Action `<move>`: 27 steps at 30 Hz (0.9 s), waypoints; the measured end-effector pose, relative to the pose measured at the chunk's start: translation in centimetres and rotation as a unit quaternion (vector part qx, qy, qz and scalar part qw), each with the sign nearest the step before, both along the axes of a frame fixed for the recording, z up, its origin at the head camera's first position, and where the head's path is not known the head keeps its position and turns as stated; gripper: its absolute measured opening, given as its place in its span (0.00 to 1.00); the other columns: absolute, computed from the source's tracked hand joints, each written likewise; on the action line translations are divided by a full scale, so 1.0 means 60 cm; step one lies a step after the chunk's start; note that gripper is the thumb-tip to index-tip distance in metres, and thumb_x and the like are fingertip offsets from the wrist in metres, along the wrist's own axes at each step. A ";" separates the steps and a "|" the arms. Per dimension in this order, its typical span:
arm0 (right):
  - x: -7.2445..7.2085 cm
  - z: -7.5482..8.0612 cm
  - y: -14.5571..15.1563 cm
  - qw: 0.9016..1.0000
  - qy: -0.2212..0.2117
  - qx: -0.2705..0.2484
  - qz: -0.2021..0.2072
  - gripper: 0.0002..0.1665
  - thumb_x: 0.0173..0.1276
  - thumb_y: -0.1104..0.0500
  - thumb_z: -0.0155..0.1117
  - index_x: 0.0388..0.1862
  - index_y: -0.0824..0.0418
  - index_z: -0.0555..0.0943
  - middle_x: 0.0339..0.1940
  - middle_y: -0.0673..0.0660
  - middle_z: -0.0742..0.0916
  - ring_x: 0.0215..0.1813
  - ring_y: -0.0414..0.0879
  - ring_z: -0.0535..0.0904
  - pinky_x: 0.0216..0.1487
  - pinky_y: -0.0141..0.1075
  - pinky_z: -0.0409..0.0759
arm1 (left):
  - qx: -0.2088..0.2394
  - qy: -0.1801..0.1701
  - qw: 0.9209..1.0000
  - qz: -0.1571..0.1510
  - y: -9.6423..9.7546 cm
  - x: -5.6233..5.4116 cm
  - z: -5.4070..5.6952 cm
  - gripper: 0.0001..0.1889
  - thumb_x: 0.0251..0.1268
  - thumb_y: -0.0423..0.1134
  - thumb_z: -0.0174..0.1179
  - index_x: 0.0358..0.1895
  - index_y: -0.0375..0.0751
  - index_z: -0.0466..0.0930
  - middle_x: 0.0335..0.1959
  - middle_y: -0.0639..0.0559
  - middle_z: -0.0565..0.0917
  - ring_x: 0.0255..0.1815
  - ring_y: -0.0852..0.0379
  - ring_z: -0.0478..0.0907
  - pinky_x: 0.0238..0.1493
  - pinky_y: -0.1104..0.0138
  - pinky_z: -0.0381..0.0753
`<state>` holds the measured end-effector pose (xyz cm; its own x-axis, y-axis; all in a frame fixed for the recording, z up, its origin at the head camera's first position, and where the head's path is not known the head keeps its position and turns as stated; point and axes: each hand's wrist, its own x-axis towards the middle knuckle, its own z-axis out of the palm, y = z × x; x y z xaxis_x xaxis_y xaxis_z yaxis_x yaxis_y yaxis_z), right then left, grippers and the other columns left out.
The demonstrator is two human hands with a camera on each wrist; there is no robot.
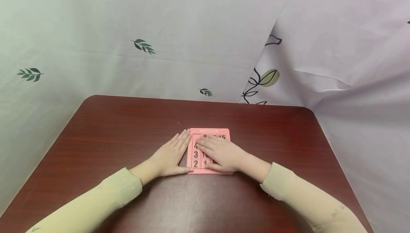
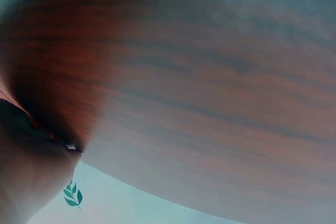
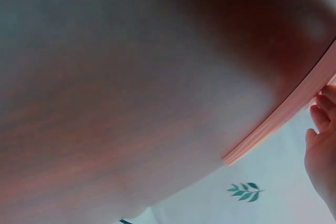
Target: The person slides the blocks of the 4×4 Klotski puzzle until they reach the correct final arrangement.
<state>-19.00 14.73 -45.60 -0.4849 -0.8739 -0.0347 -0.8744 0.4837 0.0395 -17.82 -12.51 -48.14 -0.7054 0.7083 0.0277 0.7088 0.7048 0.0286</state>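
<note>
A pink number slide puzzle (image 1: pixel 195 158) lies flat on the dark red wooden table (image 1: pixel 128 126). Its tiles carry black numbers; 4, 3 and 2 run down the left column, and 15 shows at the top right. My left hand (image 1: pixel 169 155) lies along the puzzle's left edge, fingers straight, thumb at the near left corner. Across the tiles rests my right hand (image 1: pixel 225 154), fingers extended toward the upper left and covering much of the middle and right side. In the right wrist view the frame's pink side (image 3: pixel 283 114) shows beside the fingers (image 3: pixel 324 109).
A pale curtain (image 1: pixel 179 48) with leaf prints hangs behind the table's far edge and along both sides. Light sleeves (image 1: pixel 121 186) cover both forearms. In the left wrist view, mostly blurred tabletop (image 2: pixel 210 103) shows.
</note>
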 end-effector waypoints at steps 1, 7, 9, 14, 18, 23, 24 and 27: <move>0.004 0.000 0.000 1.000 -0.002 -0.001 0.003 0.44 0.80 0.39 0.57 0.84 0.63 0.65 0.85 0.58 0.70 0.87 0.51 0.64 0.88 0.47 0.61 | -0.002 0.001 1.000 0.000 0.000 0.000 0.000 0.61 0.67 0.74 0.57 0.83 0.23 0.52 0.86 0.28 0.52 0.88 0.36 0.52 0.87 0.48 0.59; 0.008 -0.003 0.003 1.000 0.006 -0.003 0.005 0.44 0.81 0.38 0.55 0.85 0.60 0.64 0.86 0.56 0.69 0.87 0.49 0.63 0.88 0.45 0.61 | -0.005 0.000 1.000 0.002 -0.001 0.000 0.000 0.61 0.67 0.74 0.57 0.83 0.23 0.52 0.86 0.28 0.52 0.88 0.36 0.51 0.87 0.48 0.58; 0.003 -0.003 0.008 1.000 0.015 -0.007 -0.003 0.44 0.80 0.38 0.56 0.85 0.60 0.64 0.86 0.56 0.69 0.87 0.49 0.63 0.88 0.45 0.61 | -0.002 -0.003 1.000 0.002 -0.001 -0.001 -0.001 0.61 0.67 0.74 0.57 0.83 0.23 0.51 0.86 0.29 0.52 0.88 0.36 0.51 0.87 0.48 0.58; -0.008 -0.002 0.027 0.999 0.025 -0.007 -0.034 0.45 0.80 0.37 0.57 0.85 0.61 0.64 0.86 0.57 0.69 0.87 0.49 0.63 0.88 0.47 0.60 | 0.003 -0.002 1.000 0.001 0.001 -0.001 -0.002 0.61 0.66 0.74 0.57 0.83 0.24 0.51 0.87 0.29 0.51 0.89 0.36 0.51 0.87 0.49 0.59; -0.010 0.000 0.041 0.998 0.019 -0.006 -0.051 0.45 0.80 0.36 0.56 0.84 0.62 0.65 0.86 0.58 0.69 0.87 0.51 0.64 0.88 0.48 0.61 | 0.009 0.000 1.000 0.001 0.001 -0.001 -0.003 0.62 0.66 0.74 0.58 0.83 0.23 0.51 0.86 0.29 0.52 0.88 0.36 0.52 0.87 0.49 0.59; -0.011 -0.001 0.045 0.998 0.019 -0.014 -0.053 0.45 0.80 0.36 0.56 0.84 0.62 0.66 0.86 0.58 0.69 0.86 0.51 0.64 0.87 0.49 0.63 | 0.012 -0.004 1.000 0.003 0.001 -0.001 -0.002 0.62 0.66 0.75 0.58 0.83 0.23 0.51 0.87 0.29 0.51 0.89 0.36 0.51 0.87 0.49 0.59; -0.011 -0.001 0.044 0.998 0.019 -0.016 -0.051 0.45 0.81 0.36 0.56 0.84 0.62 0.66 0.86 0.58 0.69 0.86 0.51 0.64 0.87 0.49 0.63 | 0.012 -0.004 1.000 0.003 0.001 -0.001 -0.002 0.62 0.66 0.75 0.58 0.83 0.23 0.51 0.87 0.29 0.51 0.89 0.36 0.51 0.87 0.49 0.58; -0.014 -0.004 0.036 0.999 0.020 -0.017 -0.045 0.44 0.81 0.37 0.55 0.84 0.63 0.66 0.86 0.58 0.69 0.86 0.51 0.64 0.87 0.48 0.62 | 0.014 -0.006 1.000 0.003 0.001 -0.001 -0.002 0.62 0.66 0.74 0.58 0.83 0.23 0.51 0.87 0.29 0.51 0.89 0.36 0.51 0.87 0.49 0.58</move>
